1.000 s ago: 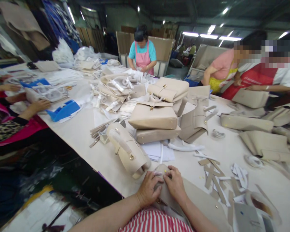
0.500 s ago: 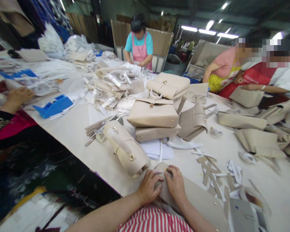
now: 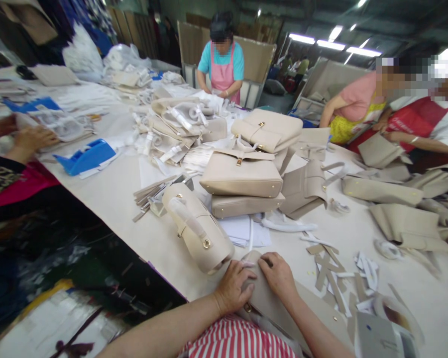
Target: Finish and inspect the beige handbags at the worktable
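Beige bag (image 3: 269, 303) lies pressed under left hand (image 3: 234, 291) and right hand (image 3: 281, 277).

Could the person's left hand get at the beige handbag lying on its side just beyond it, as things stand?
Probably yes. The left hand rests on a beige bag piece at the table edge, and the handbag lying on its side is right beside it with nothing in between. It would have to let go of the piece first.

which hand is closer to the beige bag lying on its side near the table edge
Left. The left hand lies just below the beige bag, nearly touching its open end; the right hand is further right.
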A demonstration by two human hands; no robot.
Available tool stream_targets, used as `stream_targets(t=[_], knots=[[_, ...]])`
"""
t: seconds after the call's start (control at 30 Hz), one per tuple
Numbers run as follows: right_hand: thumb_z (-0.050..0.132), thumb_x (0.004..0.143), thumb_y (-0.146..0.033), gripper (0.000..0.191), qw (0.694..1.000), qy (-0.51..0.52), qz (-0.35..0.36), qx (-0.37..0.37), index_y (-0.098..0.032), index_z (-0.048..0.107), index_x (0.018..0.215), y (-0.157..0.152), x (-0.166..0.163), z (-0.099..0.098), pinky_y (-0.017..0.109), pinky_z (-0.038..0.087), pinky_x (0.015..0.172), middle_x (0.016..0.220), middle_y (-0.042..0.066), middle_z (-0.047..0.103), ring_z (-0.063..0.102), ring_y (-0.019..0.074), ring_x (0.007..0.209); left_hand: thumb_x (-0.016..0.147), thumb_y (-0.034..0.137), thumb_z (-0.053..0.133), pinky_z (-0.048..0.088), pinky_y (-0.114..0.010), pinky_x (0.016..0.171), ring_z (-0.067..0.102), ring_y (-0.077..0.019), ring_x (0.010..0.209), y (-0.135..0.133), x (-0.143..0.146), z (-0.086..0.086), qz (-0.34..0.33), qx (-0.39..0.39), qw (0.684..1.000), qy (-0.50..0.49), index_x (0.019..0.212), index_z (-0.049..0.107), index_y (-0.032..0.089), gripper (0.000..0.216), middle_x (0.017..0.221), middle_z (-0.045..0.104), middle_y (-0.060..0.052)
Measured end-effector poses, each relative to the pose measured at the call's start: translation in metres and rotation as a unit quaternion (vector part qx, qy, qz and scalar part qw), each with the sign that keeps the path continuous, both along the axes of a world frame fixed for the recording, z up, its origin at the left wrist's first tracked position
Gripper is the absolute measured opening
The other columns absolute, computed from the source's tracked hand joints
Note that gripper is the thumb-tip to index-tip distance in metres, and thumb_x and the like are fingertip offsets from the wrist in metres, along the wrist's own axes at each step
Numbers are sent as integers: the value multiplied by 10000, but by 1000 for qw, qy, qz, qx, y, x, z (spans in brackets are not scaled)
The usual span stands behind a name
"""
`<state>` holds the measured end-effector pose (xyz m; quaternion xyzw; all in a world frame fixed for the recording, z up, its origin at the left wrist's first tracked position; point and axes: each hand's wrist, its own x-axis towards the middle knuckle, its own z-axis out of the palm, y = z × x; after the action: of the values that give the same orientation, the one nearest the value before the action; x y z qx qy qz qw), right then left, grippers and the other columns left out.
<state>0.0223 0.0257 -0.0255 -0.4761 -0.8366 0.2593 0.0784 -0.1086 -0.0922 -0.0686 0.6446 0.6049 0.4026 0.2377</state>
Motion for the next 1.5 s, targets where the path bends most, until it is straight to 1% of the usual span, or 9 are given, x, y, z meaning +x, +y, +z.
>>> stream_targets(t=[0.23, 0.37, 0.53, 0.73, 1.0, 1.13, 1.2, 1.33, 1.5], knots=[[429, 781, -235, 183, 995, -88, -2, 43, -176, 588, 713, 1, -16, 5, 292, 385, 716, 788, 78, 588, 542, 194, 761, 797, 250, 496, 361, -401, 951, 420, -223, 1084, 3, 0, 1, -8, 4, 1000, -2, 1023, 541, 218, 233, 1167, 494, -61], [420, 765, -211, 173, 993, -111, -2, 49, -175, 576, 698, 2, -20, 5, 283, 376, 704, 792, 82, 583, 537, 191, 766, 797, 256, 497, 362, -406, 947, 420, -226, 1077, 5, 0, 2, -13, 2, 1000, -5, 1036, 543, 222, 245, 1179, 489, -59], [421, 753, -193, 172, 994, -103, 7, 31, -173, 582, 694, 7, -18, 2, 271, 383, 734, 798, 75, 586, 541, 174, 766, 802, 272, 491, 364, -412, 943, 429, -226, 1058, 6, 0, 3, -14, 1, 1000, 2, 1027, 543, 223, 237, 1181, 492, -59], [423, 753, -193, 190, 998, -58, 26, -8, -186, 595, 673, 18, -8, -5, 252, 410, 729, 770, 45, 599, 556, 156, 749, 792, 255, 507, 364, -389, 949, 425, -216, 1068, 6, 1, 3, -11, 3, 1000, -3, 1018, 539, 224, 231, 1187, 499, -46], [418, 771, -218, 203, 998, -3, 48, -39, -205, 611, 708, 23, 7, -4, 236, 431, 801, 856, 32, 636, 582, 145, 838, 799, 261, 494, 368, -399, 945, 429, -219, 1068, 7, 2, 2, -2, 1, 1000, -4, 1029, 535, 226, 236, 1177, 500, -50], [440, 768, -282, 205, 999, -25, 31, -22, -199, 586, 650, 22, 0, -6, 258, 430, 724, 759, 37, 604, 568, 158, 735, 796, 251, 489, 373, -405, 939, 434, -221, 1065, 6, 4, 3, 9, 5, 1000, 0, 1010, 542, 224, 222, 1161, 507, -55], [451, 748, -273, 182, 999, -41, 21, -5, -195, 556, 621, 20, -4, -7, 275, 413, 699, 721, 40, 577, 548, 165, 693, 795, 246, 487, 376, -405, 938, 435, -220, 1064, 5, 4, 3, 14, 6, 1000, 2, 1004, 543, 223, 218, 1159, 509, -57], [437, 736, -232, 161, 998, -62, 28, 16, -188, 534, 615, 18, -8, -10, 284, 388, 690, 725, 55, 561, 535, 178, 703, 805, 240, 475, 369, -404, 952, 425, -219, 1092, 4, 6, 4, 16, 16, 1000, 3, 1018, 535, 223, 221, 1184, 501, -55], [413, 753, -201, 168, 996, -62, 61, 29, -179, 544, 649, 16, -6, -11, 275, 385, 718, 758, 68, 566, 533, 178, 732, 809, 235, 471, 369, -400, 953, 430, -214, 1086, 2, 10, 5, 29, 15, 999, 6, 1007, 537, 219, 208, 1196, 505, -52]])
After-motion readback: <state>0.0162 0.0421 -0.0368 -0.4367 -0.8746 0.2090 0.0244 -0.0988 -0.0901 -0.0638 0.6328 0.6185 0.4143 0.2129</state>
